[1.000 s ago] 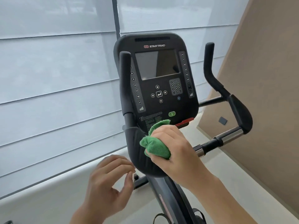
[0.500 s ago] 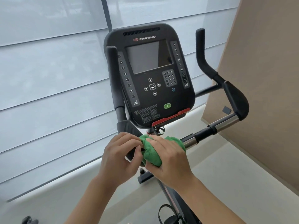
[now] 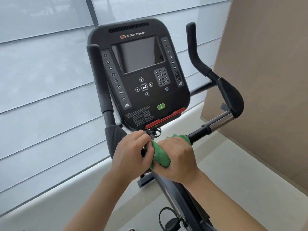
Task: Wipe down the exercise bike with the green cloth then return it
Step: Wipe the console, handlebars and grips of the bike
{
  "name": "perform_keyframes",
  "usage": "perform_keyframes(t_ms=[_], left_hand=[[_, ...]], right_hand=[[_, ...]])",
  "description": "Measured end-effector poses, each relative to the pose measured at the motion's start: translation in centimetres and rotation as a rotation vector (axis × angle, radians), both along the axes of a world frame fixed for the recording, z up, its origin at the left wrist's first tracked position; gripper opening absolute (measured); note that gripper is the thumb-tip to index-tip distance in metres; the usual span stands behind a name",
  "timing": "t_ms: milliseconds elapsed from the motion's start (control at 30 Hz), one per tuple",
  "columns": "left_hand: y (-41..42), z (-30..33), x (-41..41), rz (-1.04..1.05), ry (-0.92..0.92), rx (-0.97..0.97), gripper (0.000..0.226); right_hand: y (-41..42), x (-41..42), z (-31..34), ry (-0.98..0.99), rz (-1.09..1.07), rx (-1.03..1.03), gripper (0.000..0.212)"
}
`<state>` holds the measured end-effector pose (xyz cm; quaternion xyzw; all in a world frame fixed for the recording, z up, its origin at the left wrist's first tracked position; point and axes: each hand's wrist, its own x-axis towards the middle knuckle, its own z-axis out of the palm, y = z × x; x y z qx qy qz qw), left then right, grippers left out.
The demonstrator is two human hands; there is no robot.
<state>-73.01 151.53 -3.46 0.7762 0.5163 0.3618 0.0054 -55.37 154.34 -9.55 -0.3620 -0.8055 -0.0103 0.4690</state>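
A black exercise bike stands in front of me, its console (image 3: pixel 139 75) upright with a dark screen and keypad. Bunched up just below the console is the green cloth (image 3: pixel 160 155), at the centre of the handlebar. My right hand (image 3: pixel 179 160) is closed over the cloth and presses it onto the bar. My left hand (image 3: pixel 131 151) pinches the cloth's left end with its fingertips. The right handlebar (image 3: pixel 216 123) runs up and right from the cloth, chrome then black padded. The left upright grip (image 3: pixel 98 79) stands beside the console.
A window with pale blinds (image 3: pixel 41 80) fills the left and back. A tan wall panel (image 3: pixel 266 80) stands close on the right. A pale ledge and floor (image 3: pixel 225 164) lie below. A pedal with a strap (image 3: pixel 170 220) shows at the bottom.
My left hand rose from below the bar and took hold of the cloth's left end. My right hand slid the cloth from the left handlebar pad toward the centre and right.
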Motion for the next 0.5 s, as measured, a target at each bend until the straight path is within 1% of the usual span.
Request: perform_keyframes(t_ms=[133,267,333,500], left_hand=[[0.1,-0.9,0.1,0.081,0.002,0.024,0.021],[0.3,-1.2,0.3,0.111,0.026,0.022,0.023],[0.4,-1.2,0.3,0.112,0.07,0.018,0.025],[0.5,-1.2,0.5,0.107,0.249,0.028,0.03]], right_hand=[[0.5,0.4,-0.2,-0.01,0.018,0.004,0.026],[1.0,1.2,-0.2,-0.008,0.031,0.023,0.021],[1.5,2.2,-0.1,-0.024,0.021,0.011,0.018],[3.0,5.1,0.2,-0.078,-0.004,-0.063,0.015]])
